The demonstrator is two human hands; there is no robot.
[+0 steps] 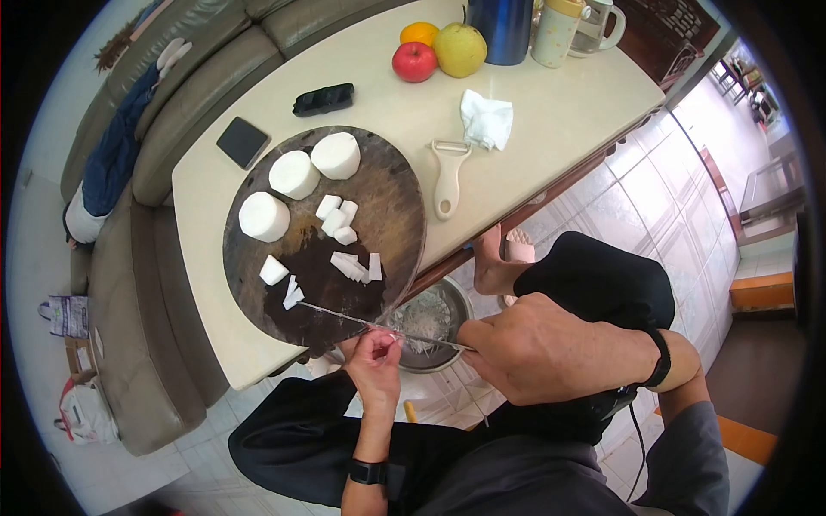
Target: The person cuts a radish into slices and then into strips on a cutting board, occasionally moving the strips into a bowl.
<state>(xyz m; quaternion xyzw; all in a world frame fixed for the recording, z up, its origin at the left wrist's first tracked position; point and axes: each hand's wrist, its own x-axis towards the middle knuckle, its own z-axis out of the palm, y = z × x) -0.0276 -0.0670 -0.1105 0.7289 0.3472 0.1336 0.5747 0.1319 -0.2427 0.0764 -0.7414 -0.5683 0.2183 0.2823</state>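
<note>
My right hand is wrapped round the handle end of a knife, whose thin blade reaches left over the edge of a round wooden board. At the board's near edge my left hand pinches a small white piece close to the blade. Thin white slices lie by the knife tip, with a small white chunk just above them. More slices and several chunks sit mid-board. Large white peeled blocks stand along its far left side. The knife's handle is hidden by my fingers.
Under the table edge a metal bowl holds white shreds. A peeler, a crumpled tissue, a phone, a black object, fruit and a blue flask are on the table.
</note>
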